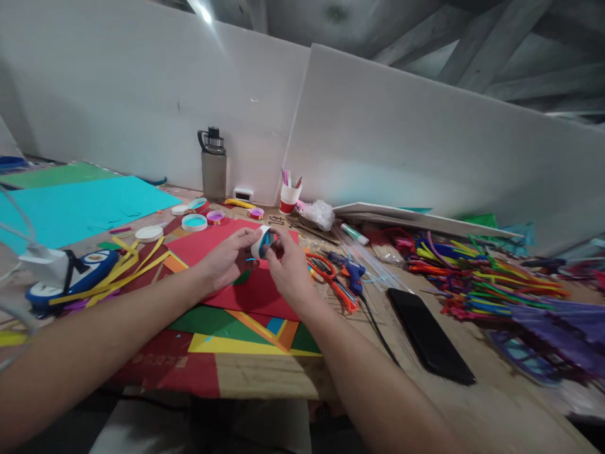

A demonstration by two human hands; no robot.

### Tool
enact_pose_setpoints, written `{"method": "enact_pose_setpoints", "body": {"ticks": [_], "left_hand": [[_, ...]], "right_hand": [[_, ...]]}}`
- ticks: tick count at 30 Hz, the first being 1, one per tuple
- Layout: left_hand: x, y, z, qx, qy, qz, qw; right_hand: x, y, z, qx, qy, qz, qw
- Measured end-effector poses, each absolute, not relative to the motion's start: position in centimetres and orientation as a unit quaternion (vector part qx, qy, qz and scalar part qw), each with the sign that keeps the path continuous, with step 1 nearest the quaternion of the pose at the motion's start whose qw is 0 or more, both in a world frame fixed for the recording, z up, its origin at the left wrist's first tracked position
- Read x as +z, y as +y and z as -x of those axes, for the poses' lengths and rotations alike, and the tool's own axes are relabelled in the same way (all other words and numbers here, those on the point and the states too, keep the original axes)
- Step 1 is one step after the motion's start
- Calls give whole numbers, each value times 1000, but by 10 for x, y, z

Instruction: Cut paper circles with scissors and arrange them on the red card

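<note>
Head view, looking down at a cluttered bench (501, 410) with two bare forearms reaching in from the bottom edge. Starting at the far left, I see a large cyan sheet (89, 208) and, nearer, a white plug (45, 263) by a blue-and-white power strip (94, 265). Loose yellow paper strips (113, 277) come next, then a group of shallow round pieces (194, 222), some with cyan or purple insides, and a grey bottle (213, 176) standing upright behind them.

At centre, over a red sheet (258, 295), the left hand (225, 257) pinches one side of a small round piece (257, 246), white outside and blue within. The right hand (289, 263) has its fingertips on the other side, so both grips are closed on it, raised above the paper. Fingers cover much of it; from where I sit, I can't be sure whether a part is being pressed in or peeled away.

Right of the hands lie orange-handled scissors (322, 267), a blue glue gun (353, 272), a black phone (428, 337) and a heap of coloured pipe cleaners (491, 277).

I judge the step in hand to be fingertip fitting or adjusting. The next move calls for a steady left grip and light right-hand pressure, without crushing the rim.
</note>
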State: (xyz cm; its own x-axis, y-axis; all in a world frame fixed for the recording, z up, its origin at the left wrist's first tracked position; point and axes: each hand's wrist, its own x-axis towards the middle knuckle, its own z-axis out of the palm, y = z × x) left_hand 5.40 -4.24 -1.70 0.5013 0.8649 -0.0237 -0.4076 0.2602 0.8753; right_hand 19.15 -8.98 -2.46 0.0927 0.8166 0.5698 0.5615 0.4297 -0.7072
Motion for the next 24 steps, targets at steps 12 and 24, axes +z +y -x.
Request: {"method": "enact_pose_setpoints", "body": {"ticks": [12,24], "left_hand": [[-13,-49,-59,404,266,-411,773],[-14,-49,-61,413,279,-412,763]], "right_hand": [[-19,-87,-196,125,-640,559,513],[-18,-86,-197,40,-647,557,519]]}}
